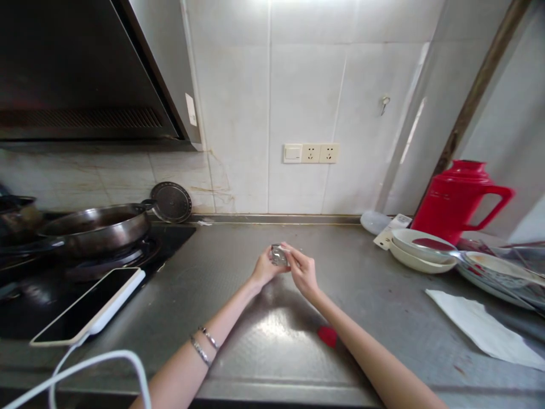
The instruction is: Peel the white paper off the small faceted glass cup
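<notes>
My left hand (pixel 264 269) is wrapped round a small clear, glassy object (pixel 279 255), held just above the steel counter; its exact kind is too small to make out. From the other side my right hand (pixel 303 269) reaches in with its fingers pinched at the object's upper right edge. A bit of white shows at those fingertips, and I cannot tell what it is. On the counter beside my right forearm lies a small red piece (pixel 327 336), partly hidden by the arm.
A wide metal pan (pixel 100 230) sits on the stove at left. A phone (pixel 91 304) with a white cable lies across the stove's edge. At right are stacked white bowls (pixel 421 258), a red thermos jug (pixel 455 199), patterned plates (pixel 502 272) and a white paper sheet (pixel 483 329).
</notes>
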Tool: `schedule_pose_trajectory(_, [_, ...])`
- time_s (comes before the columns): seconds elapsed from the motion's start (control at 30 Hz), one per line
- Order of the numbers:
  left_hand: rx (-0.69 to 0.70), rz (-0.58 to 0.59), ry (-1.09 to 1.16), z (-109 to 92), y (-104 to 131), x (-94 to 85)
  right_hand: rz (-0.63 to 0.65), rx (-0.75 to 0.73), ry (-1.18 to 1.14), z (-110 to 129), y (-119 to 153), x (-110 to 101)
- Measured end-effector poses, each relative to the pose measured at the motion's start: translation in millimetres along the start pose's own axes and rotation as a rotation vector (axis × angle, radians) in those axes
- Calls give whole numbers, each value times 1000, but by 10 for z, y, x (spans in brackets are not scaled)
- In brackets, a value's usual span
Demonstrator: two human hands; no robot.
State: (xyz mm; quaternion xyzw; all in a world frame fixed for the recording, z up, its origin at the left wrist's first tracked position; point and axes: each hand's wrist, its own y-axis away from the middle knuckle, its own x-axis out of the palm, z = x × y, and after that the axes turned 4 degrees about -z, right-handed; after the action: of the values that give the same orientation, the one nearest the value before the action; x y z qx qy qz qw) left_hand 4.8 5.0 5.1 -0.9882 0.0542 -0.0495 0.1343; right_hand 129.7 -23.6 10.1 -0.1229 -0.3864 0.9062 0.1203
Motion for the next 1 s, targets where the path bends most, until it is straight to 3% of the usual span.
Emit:
schedule_pose_trajectory(0.13, [-14,16,-18,-37,22,3,30,-43,14,-11,-20,-31])
schedule_pose_trajectory(0.27, [-4,42,-103,-82,80,19,23,41,30,-94,-101,-94])
schedule_pose_trajectory(0.43, [-48,-40,-223,-87,102,31,-10,125,29,-128,-122,-91])
schedule_pose_trajectory(0.73, [-46,-34,-35,70,-29,-53,68,-49,33,-35,-41,-34])
schedule_pose_trajectory(0.83, [-37,-14,-49,66,-22,-63,52,-11,23,-34,-58,-26])
schedule_pose_trajectory(1.0, [41,25,-258,22,34,-39,-8,93,63,-72,-134,-55])
